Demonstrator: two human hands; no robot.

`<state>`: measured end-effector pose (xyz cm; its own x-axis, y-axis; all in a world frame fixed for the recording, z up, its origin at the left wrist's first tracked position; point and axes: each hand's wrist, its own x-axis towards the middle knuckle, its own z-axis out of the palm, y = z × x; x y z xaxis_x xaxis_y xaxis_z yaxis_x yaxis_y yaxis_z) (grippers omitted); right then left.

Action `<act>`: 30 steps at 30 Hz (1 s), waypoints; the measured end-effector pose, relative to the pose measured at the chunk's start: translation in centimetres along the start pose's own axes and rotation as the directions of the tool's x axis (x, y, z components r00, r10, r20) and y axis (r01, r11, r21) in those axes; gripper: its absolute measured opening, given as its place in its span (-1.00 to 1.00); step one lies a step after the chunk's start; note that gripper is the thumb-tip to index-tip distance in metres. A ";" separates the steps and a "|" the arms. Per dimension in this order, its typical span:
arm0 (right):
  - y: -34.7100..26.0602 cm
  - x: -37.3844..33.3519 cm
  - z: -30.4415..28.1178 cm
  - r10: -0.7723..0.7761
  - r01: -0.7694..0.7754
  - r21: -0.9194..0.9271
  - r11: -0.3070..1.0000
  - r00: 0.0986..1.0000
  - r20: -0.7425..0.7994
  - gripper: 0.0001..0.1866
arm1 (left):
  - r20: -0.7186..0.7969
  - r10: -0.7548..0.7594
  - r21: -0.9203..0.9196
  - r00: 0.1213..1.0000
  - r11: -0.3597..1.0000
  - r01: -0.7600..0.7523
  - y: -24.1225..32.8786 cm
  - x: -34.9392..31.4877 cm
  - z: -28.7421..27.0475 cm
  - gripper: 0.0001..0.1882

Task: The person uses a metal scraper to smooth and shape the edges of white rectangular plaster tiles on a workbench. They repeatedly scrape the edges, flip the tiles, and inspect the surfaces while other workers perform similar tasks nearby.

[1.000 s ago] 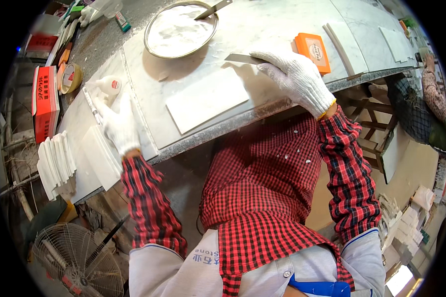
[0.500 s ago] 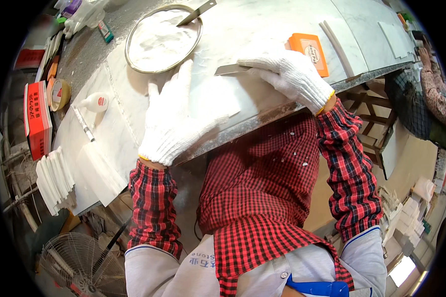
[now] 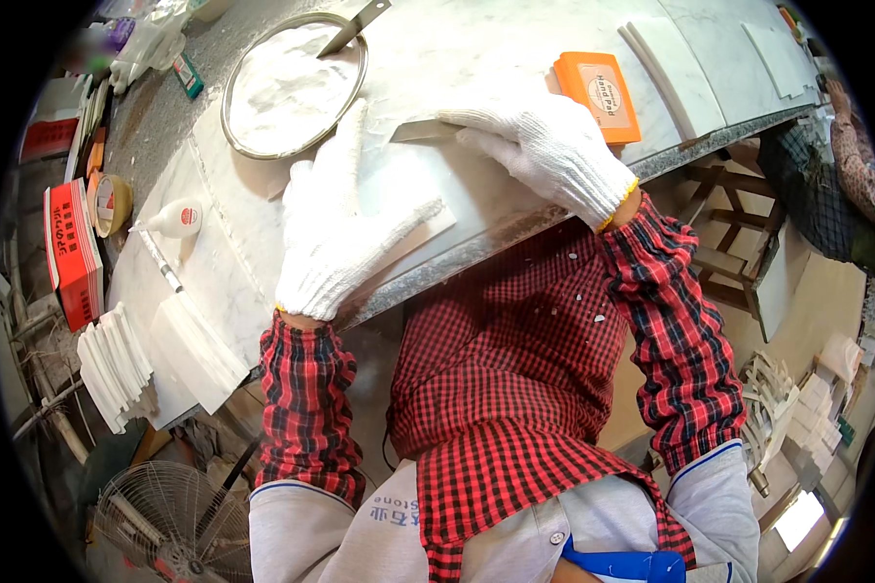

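My left hand [image 3: 340,233], in a white knit glove, lies flat with fingers stretched and thumb spread on a thin white slab [image 3: 428,229] near the table's front edge. Nothing is held in it. My right hand [image 3: 554,146], gloved the same way, closes around a scraper [image 3: 420,130]; only its flat metal blade shows, pointing left, low over the slab. Whether the blade touches the surface I cannot tell. Just beyond my left fingertips stands a round metal pan [image 3: 227,119] of white paste [image 3: 292,83]. Another scraper [image 3: 350,31] leans in that pan.
An orange box [image 3: 598,95] sits right of my right hand, beside white strips [image 3: 666,83]. On the left are a white squeeze bottle [image 3: 177,219], stacked white strips [image 3: 199,350], a red box [image 3: 74,253] and a tape roll [image 3: 112,204]. A fan [image 3: 170,520] stands below; another person [image 3: 817,185] is far right.
My right hand and its scraper have shifted slightly left. My left hand stays flat on the slab, and the whole view has shifted a little.
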<state>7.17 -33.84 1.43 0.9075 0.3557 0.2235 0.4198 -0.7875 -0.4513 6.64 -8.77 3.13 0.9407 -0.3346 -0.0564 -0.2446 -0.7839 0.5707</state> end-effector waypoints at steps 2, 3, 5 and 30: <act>0.4 -0.2 0.2 0.004 -0.003 0.020 1.000 1.000 -0.031 -0.70 | -0.047 0.044 -0.037 0.998 0.998 -0.045 -0.5 0.1 0.5 0.17; 0.5 -0.2 0.2 0.006 -0.005 0.031 1.000 0.999 -0.046 -0.70 | -0.018 0.008 -0.001 1.000 1.000 -0.008 0.1 0.3 0.3 0.15; 0.3 0.5 0.4 0.056 -0.055 -0.032 0.998 0.998 0.039 -0.67 | 0.015 -0.066 0.074 0.998 0.995 0.065 1.4 0.5 0.1 0.14; -0.3 0.3 2.0 -0.061 0.089 0.135 0.987 0.979 -0.195 -0.66 | -0.107 -0.025 -0.144 0.994 0.990 0.009 -0.4 -5.4 -2.9 -0.02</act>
<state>7.33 -32.48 -0.14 0.8596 0.2982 0.4150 0.4968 -0.6778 -0.5419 2.32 -5.13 5.53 0.9661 -0.2574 0.0174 -0.1998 -0.7037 0.6818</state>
